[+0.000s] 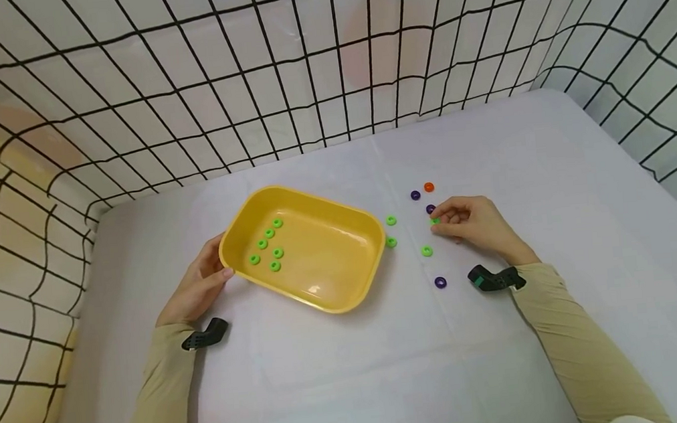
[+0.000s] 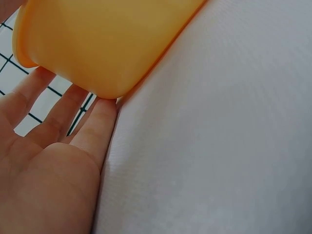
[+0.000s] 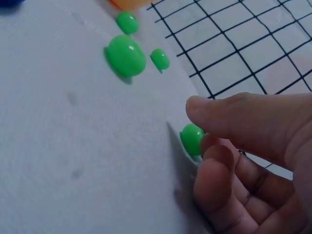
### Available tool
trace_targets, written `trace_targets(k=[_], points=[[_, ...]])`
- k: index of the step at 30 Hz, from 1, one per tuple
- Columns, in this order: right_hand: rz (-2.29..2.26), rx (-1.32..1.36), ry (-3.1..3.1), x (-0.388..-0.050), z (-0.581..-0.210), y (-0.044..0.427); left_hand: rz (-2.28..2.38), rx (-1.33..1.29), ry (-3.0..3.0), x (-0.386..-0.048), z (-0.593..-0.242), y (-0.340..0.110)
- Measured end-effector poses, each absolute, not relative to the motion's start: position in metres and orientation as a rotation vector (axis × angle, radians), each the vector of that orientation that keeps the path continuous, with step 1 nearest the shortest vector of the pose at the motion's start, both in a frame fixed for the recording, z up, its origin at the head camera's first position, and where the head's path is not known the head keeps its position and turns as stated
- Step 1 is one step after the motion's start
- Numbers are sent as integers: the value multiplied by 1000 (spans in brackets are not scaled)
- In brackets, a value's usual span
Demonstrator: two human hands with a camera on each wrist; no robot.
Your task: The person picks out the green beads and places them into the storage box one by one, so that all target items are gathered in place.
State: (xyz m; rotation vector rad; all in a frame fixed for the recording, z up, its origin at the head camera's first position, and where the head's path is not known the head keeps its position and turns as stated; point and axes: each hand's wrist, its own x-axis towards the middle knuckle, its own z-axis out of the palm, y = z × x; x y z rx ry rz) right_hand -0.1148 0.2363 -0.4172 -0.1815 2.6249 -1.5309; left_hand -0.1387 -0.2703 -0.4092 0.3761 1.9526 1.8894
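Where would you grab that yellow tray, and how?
Probably by the left short end of the yellow tray, coming from the left: its rim flares outward, giving fingers a lip to hook under. The left hand is there, while two green rings lie close to the right end.

Soft light, yellow tray [image 1: 324, 253] glinting, dimmer wrist views

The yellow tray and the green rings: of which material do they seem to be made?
The yellow tray: probably smooth, glossy plastic, as a bright highlight shows on its floor. The green rings: likely plastic too, shiny, with small bright reflections in the right wrist view; glass or glazed ceramic is possible.
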Motion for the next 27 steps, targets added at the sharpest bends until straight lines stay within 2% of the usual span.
trace_targets(k=[27], points=[[-1554, -130, 2674, -116, -429, 236, 1902, 404, 1935, -139, -411, -272]])
